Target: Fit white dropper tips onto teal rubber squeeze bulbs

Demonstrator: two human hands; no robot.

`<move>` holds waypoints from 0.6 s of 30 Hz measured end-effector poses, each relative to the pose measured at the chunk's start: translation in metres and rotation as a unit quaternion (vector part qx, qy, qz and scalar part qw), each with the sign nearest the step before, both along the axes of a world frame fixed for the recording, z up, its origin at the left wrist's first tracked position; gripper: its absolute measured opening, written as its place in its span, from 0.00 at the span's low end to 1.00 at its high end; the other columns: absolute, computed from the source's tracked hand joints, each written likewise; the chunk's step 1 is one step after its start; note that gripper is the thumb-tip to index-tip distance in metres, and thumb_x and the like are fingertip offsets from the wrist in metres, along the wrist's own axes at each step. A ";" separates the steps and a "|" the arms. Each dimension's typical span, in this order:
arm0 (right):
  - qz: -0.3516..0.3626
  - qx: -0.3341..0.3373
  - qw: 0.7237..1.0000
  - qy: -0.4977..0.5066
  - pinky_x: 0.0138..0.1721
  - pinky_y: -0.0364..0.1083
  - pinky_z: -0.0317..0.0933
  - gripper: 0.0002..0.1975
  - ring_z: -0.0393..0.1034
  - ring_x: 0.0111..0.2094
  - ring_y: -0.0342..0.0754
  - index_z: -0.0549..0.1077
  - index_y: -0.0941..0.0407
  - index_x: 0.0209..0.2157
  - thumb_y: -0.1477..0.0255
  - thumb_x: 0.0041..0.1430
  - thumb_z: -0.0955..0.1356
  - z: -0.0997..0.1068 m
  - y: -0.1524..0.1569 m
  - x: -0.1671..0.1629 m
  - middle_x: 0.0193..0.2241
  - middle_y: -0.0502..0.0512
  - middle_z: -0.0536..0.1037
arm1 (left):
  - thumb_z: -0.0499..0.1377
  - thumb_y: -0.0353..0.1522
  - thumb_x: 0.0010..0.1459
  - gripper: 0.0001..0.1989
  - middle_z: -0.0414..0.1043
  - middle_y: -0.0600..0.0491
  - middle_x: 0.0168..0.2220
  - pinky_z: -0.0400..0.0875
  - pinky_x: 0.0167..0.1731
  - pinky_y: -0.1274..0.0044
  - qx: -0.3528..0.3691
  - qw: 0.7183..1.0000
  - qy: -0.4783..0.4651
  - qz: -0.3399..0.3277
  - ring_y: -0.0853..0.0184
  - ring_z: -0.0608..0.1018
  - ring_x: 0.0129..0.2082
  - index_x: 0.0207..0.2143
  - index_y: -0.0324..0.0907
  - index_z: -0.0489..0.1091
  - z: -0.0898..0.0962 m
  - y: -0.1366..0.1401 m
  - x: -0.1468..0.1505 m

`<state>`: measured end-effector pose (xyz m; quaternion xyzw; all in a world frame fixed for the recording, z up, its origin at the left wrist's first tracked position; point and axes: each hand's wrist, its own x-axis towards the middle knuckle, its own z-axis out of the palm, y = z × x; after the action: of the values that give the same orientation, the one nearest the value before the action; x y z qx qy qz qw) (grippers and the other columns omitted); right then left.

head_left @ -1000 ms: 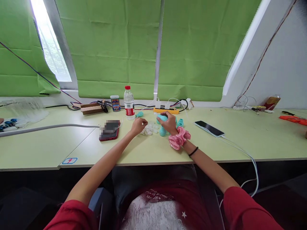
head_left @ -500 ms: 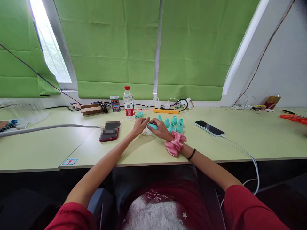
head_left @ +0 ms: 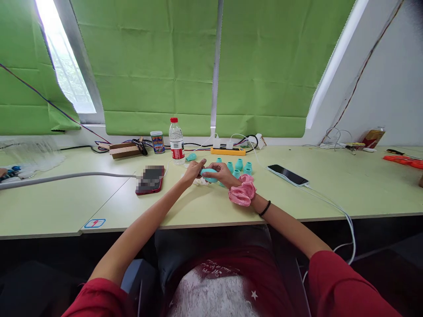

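Right hand point(head_left: 225, 174) moved beside left hand point(head_left: 194, 173), teal piece point(head_left: 209, 175) held sideways between.

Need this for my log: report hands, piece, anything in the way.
Right hand gripping teal piece; left hand at its end. Other pieces close beside right hand.

Daylight enters through the exposed window point(head_left: 71, 66), upper left, which is overexposed. Green blinds point(head_left: 158, 66) transmit a diffuse glow. Illumination of the counter point(head_left: 284, 198) is bright, with faint soft shadows; the space beneath is dark. Wide-angle distortion tilts the outer verticals. Pixelation covers the left phone point(head_left: 150, 178). Detail on the turquoise piece point(head_left: 209, 175) is soft.
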<state>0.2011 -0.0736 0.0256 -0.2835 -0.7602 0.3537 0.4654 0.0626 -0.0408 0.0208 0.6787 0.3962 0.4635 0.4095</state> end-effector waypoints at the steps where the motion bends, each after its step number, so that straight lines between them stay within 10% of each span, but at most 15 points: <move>1: 0.016 -0.014 1.000 0.013 0.27 0.41 0.54 0.14 0.61 0.24 0.40 0.69 0.59 0.22 0.62 0.39 0.69 0.001 0.000 0.001 0.21 0.48 0.68 | 0.46 0.46 0.51 0.24 0.44 0.60 0.09 0.50 0.13 0.81 -0.016 1.000 -0.013 -0.013 0.76 0.53 0.10 0.11 0.41 0.49 0.001 0.002 -0.002; 5: 0.082 -0.094 0.987 0.099 0.26 0.41 0.56 0.14 0.62 0.23 0.39 0.69 0.59 0.27 0.64 0.39 0.70 0.009 -0.003 0.010 0.24 0.50 0.70 | 0.36 0.46 0.56 0.26 0.50 0.56 0.11 0.56 0.18 0.78 0.069 0.986 0.068 0.136 0.72 0.60 0.14 0.11 0.41 0.50 0.001 0.009 -0.015; 8: 0.095 -0.122 0.976 0.153 0.24 0.41 0.56 0.15 0.62 0.20 0.39 0.68 0.57 0.34 0.66 0.42 0.69 0.013 -0.002 0.017 0.25 0.50 0.70 | 0.39 0.43 0.57 0.24 0.62 0.48 0.21 0.60 0.29 0.74 0.209 0.902 0.282 0.251 0.64 0.69 0.28 0.16 0.39 0.59 -0.008 0.014 -0.017; 12: 0.065 -0.095 0.980 0.159 0.29 0.43 0.60 0.19 0.65 0.24 0.41 0.68 0.57 0.38 0.65 0.42 0.69 0.012 0.008 0.023 0.25 0.50 0.71 | 0.42 0.37 0.58 0.16 0.63 0.43 0.38 0.60 0.39 0.68 0.245 0.825 0.464 0.209 0.59 0.63 0.43 0.33 0.38 0.65 -0.027 0.015 -0.012; 18: -0.081 0.053 0.992 0.083 0.34 0.44 0.60 0.16 0.67 0.31 0.44 0.70 0.59 0.30 0.65 0.39 0.70 0.028 0.050 0.021 0.28 0.53 0.72 | 0.39 0.40 0.59 0.18 0.58 0.46 0.49 0.60 0.42 0.66 0.198 0.842 0.474 0.162 0.60 0.61 0.48 0.48 0.45 0.57 -0.033 0.019 -0.014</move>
<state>0.2217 -0.0240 0.0537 -0.2888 -0.7112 0.2962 0.5684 0.0482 -0.0219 -0.0121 0.8083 0.5462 0.2134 -0.0529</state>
